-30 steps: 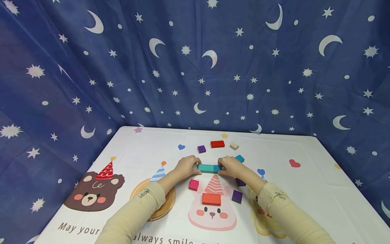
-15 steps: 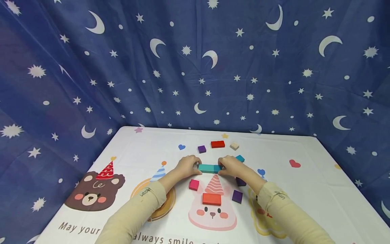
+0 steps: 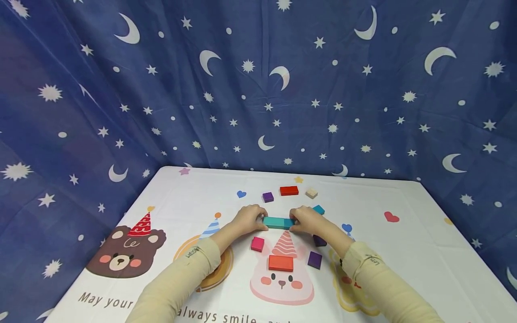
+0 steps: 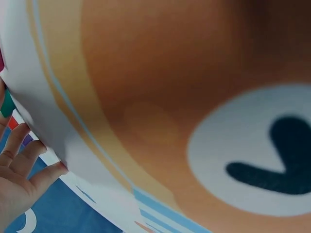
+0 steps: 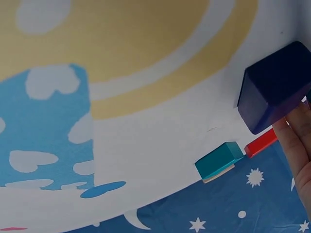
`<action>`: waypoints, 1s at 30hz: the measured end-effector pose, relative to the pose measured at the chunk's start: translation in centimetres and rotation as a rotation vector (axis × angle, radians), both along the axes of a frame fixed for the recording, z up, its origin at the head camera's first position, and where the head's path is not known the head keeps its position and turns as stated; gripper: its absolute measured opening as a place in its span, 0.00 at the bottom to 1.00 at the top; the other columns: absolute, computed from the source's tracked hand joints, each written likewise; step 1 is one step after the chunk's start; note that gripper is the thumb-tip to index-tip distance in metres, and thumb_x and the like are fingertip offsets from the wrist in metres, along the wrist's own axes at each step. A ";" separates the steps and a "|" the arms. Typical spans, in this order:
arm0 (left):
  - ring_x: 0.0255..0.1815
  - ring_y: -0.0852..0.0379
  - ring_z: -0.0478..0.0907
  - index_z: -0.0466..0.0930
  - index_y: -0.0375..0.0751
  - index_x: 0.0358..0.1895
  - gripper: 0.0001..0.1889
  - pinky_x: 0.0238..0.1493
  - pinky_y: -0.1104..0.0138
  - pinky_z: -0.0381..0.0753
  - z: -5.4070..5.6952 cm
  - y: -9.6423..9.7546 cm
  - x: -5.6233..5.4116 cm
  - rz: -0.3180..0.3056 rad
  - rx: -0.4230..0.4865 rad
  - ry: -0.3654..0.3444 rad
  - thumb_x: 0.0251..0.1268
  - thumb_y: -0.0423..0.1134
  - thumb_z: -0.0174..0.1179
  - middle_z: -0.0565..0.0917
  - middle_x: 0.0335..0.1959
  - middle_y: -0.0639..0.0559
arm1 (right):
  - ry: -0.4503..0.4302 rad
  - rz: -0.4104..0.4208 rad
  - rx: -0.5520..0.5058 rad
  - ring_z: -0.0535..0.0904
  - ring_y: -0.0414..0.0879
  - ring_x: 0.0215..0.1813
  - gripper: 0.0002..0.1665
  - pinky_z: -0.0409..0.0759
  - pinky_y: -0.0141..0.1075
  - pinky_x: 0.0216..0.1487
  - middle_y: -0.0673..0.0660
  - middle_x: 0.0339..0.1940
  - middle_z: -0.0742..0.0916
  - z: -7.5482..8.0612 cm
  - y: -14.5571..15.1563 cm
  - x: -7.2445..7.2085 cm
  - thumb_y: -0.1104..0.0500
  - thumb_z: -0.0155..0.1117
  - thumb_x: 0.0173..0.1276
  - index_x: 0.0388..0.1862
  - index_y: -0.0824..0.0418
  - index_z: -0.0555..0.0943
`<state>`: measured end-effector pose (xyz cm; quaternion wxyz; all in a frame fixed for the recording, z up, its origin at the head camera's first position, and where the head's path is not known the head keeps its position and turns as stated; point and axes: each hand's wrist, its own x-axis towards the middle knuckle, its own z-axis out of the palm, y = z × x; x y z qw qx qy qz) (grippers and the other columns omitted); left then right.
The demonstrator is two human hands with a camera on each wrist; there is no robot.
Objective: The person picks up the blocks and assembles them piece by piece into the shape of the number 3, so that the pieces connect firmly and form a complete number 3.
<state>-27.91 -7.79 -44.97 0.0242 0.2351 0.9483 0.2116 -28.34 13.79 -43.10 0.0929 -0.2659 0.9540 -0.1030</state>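
In the head view, a green-teal block point(image 3: 273, 222) lies end to end with a bluer teal block point(image 3: 288, 223), forming one bar. My left hand point(image 3: 247, 218) grips the bar's left end between thumb and fingers. At the opposite end, my right hand point(image 3: 305, 220) pinches the bluer block. The fingers cover both ends. A sliver of the green block point(image 4: 7, 104) shows beside my left hand point(image 4: 24, 170) in the left wrist view. In the right wrist view, a dark purple block point(image 5: 274, 90) stands near my right hand point(image 5: 299, 145), whose grasp is mostly out of frame.
Behind the bar lie a purple block point(image 3: 268, 197), a red block point(image 3: 289, 191), a cream block point(image 3: 311, 193) and a teal block point(image 3: 318, 210). Nearer are a pink block point(image 3: 257, 244), an orange-red block point(image 3: 280, 263) and a purple block point(image 3: 315, 260). A starry curtain point(image 3: 299, 134) hangs behind the table.
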 end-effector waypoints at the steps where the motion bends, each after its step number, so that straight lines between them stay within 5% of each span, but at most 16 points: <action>1: 0.36 0.55 0.74 0.84 0.41 0.41 0.18 0.46 0.59 0.75 0.0 0.0 -0.1 -0.001 -0.004 0.003 0.46 0.44 0.73 0.82 0.36 0.48 | 0.001 0.001 -0.001 0.71 0.42 0.29 0.17 0.77 0.34 0.38 0.52 0.28 0.84 0.0 0.0 0.0 0.55 0.73 0.55 0.38 0.63 0.81; 19: 0.39 0.52 0.77 0.84 0.42 0.42 0.19 0.48 0.57 0.76 0.3 0.1 -0.2 0.015 -0.023 -0.008 0.45 0.45 0.73 0.84 0.39 0.47 | 0.005 -0.008 -0.025 0.73 0.42 0.30 0.18 0.77 0.35 0.39 0.52 0.28 0.83 -0.1 0.1 0.2 0.53 0.73 0.54 0.39 0.63 0.81; 30: 0.44 0.50 0.79 0.83 0.40 0.42 0.19 0.51 0.55 0.75 0.5 -0.3 -0.1 -0.014 0.017 -0.038 0.46 0.45 0.72 0.84 0.40 0.45 | -0.075 0.063 -0.258 0.82 0.52 0.46 0.19 0.80 0.43 0.51 0.62 0.43 0.86 -0.6 2.4 -0.1 0.58 0.69 0.57 0.44 0.69 0.78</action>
